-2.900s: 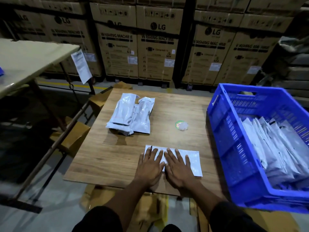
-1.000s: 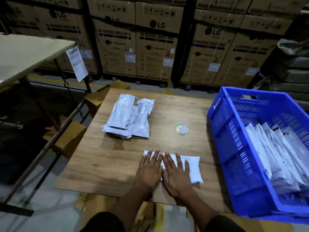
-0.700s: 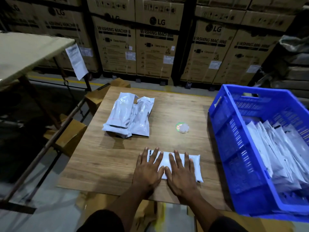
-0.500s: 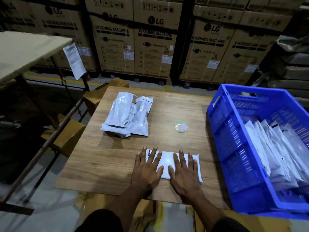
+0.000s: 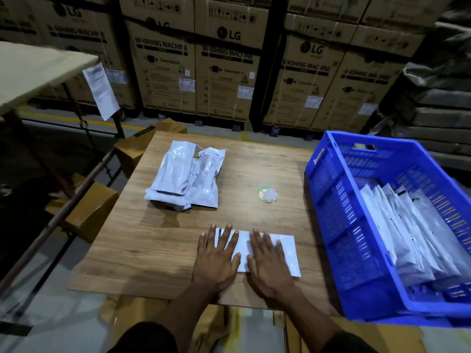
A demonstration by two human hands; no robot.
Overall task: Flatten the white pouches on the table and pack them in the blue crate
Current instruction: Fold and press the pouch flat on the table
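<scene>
cartons (image 5: 226,72) ahead of me read "lg" and "washing machine". round sticker (image 5: 262,193) on my table (image 5: 153,238) has print, too blurred to read.

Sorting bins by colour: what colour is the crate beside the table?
Blue, a bright solid blue crate with slotted walls, seen in the head view.

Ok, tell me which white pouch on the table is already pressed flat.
The pouch at the near edge, under both palms: it lies flat, while the two pouches further back are still puffy.

Stacked washing-machine cartons (image 5: 226,72) stand behind; a small round lid (image 5: 266,194) lies mid-table.
</scene>
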